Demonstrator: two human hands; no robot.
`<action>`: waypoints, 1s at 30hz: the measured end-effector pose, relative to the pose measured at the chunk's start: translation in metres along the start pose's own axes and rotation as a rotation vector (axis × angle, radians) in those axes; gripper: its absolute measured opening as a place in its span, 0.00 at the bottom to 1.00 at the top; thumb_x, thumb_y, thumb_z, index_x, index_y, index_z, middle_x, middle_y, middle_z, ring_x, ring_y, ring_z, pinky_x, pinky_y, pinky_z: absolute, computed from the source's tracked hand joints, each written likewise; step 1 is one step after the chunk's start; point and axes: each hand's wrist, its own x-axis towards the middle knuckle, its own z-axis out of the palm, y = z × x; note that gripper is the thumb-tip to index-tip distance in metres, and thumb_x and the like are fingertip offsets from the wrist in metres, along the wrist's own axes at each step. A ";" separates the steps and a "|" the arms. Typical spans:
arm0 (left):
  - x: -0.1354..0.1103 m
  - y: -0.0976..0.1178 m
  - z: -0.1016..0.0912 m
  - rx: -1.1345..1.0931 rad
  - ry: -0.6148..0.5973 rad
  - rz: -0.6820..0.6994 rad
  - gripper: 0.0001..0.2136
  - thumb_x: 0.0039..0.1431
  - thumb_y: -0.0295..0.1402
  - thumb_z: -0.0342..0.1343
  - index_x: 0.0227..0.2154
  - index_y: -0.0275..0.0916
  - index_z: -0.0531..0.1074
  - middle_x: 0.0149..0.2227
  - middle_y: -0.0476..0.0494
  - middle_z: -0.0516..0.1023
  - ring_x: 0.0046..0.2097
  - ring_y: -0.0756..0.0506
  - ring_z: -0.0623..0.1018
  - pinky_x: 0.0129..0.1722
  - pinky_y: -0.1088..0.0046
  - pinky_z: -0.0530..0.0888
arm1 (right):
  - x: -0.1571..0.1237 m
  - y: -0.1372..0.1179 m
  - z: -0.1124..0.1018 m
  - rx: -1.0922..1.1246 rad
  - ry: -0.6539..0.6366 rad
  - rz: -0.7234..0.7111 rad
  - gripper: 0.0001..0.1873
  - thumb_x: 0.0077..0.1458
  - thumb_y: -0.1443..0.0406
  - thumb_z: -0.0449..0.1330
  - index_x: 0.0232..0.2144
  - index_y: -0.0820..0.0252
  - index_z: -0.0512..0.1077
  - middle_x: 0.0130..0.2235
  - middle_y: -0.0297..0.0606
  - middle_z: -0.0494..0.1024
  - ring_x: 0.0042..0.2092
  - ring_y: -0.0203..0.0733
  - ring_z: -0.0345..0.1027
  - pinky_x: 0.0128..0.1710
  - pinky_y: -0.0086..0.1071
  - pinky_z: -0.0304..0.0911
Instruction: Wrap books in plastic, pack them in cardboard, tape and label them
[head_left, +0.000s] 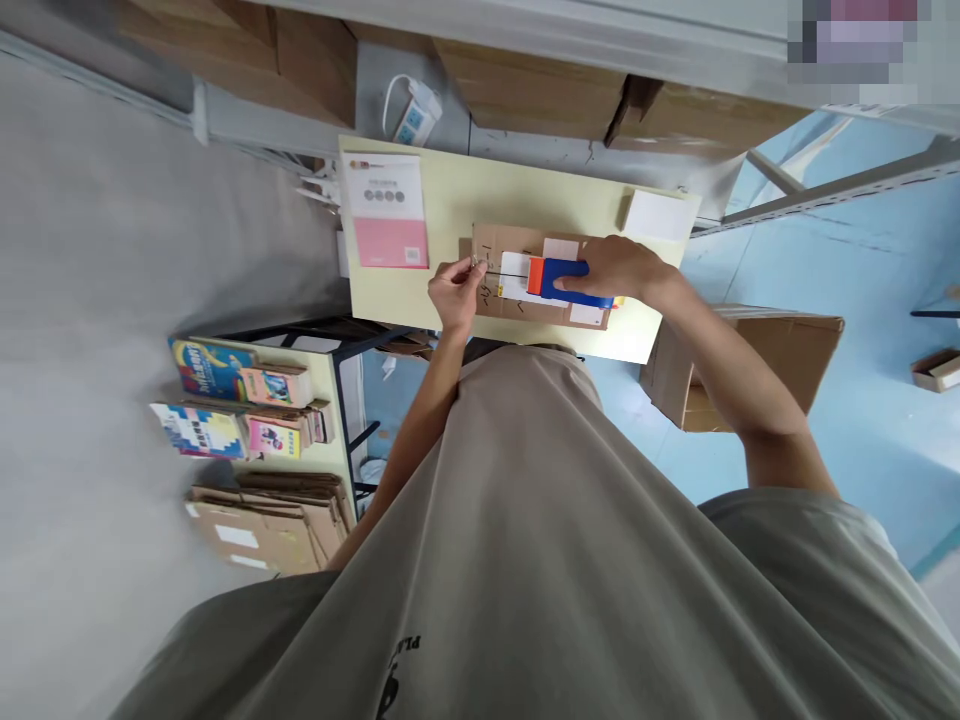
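A flat cardboard box (495, 232) with white labels and black handwriting lies on the pale yellow table (525, 190). My right hand (616, 268) is closed around a blue tape dispenser (561, 278), whose orange end points left over the middle of the box. At the left edge of the box, my left hand (456, 292) is closed, thumb and fingers pinched together. A small shiny bit shows near those fingertips, too small to name. The palm side of my right hand is hidden.
A pink-and-white booklet (388, 212) lies at the table's left, and a white box (654, 215) at its right. Behind are a power strip (417, 115) and large cartons (525, 90). An open carton (780, 365) stands right; books (214, 368) and flattened cardboard (262, 525) sit left.
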 end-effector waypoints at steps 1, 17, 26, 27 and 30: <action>0.000 -0.001 0.001 0.003 0.042 0.005 0.11 0.66 0.45 0.76 0.41 0.43 0.89 0.45 0.43 0.89 0.54 0.42 0.88 0.53 0.69 0.85 | -0.013 0.003 -0.009 -0.013 -0.031 0.023 0.37 0.62 0.29 0.74 0.41 0.55 0.82 0.34 0.47 0.81 0.45 0.61 0.81 0.45 0.49 0.73; 0.014 -0.036 -0.024 0.020 0.305 -0.014 0.13 0.60 0.38 0.79 0.45 0.38 0.92 0.46 0.43 0.91 0.46 0.43 0.88 0.54 0.66 0.88 | -0.105 0.084 -0.054 -0.128 -0.175 0.410 0.23 0.73 0.44 0.71 0.41 0.58 0.83 0.34 0.44 0.82 0.39 0.52 0.78 0.42 0.43 0.68; 0.006 -0.025 -0.021 0.105 0.288 0.019 0.13 0.65 0.39 0.77 0.47 0.38 0.92 0.47 0.41 0.92 0.49 0.42 0.89 0.52 0.68 0.87 | -0.058 0.074 0.019 -0.305 0.017 0.375 0.35 0.71 0.39 0.69 0.54 0.66 0.85 0.45 0.59 0.86 0.54 0.67 0.83 0.55 0.52 0.76; 0.005 -0.024 -0.021 0.107 0.285 0.026 0.13 0.65 0.39 0.77 0.47 0.37 0.92 0.47 0.41 0.92 0.49 0.42 0.89 0.52 0.68 0.86 | -0.054 0.066 0.025 -0.326 0.024 0.391 0.33 0.72 0.41 0.69 0.54 0.67 0.85 0.46 0.60 0.86 0.55 0.69 0.83 0.56 0.53 0.76; 0.003 -0.022 -0.022 0.106 0.274 0.041 0.11 0.66 0.39 0.76 0.46 0.37 0.91 0.46 0.41 0.92 0.49 0.42 0.89 0.53 0.68 0.86 | -0.045 0.047 0.040 -0.318 0.063 0.381 0.23 0.74 0.50 0.68 0.53 0.66 0.86 0.48 0.62 0.88 0.56 0.71 0.84 0.57 0.56 0.76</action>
